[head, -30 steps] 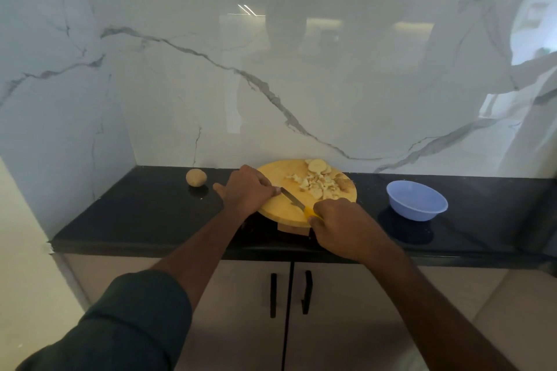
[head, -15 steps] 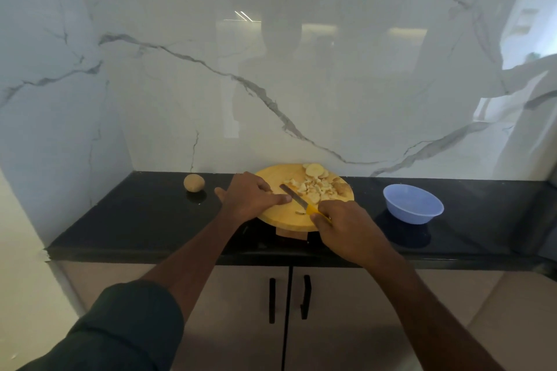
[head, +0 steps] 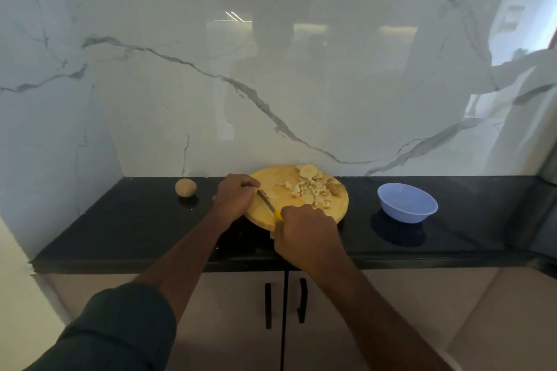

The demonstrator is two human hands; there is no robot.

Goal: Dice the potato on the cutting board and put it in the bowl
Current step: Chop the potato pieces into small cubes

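Over at 2 o'clock on the cutting board (head: 265,214) sit wet, slippery potato pieces (head: 313,190), so scoop underneath; right hand (head: 304,232) grips the knife (head: 266,201), left hand (head: 236,197) is curled, can't tell on what.

Glossy white marble-look wall panel (head: 301,84) with grey veins behind the counter; a second such panel (head: 54,117) forms the left corner. Ceiling-light streaks reflect in the sheen. Polished black stone countertop (head: 126,229) runs the full width. Below it, beige cabinet doors (head: 229,322) carry two black vertical bar handles (head: 268,305).
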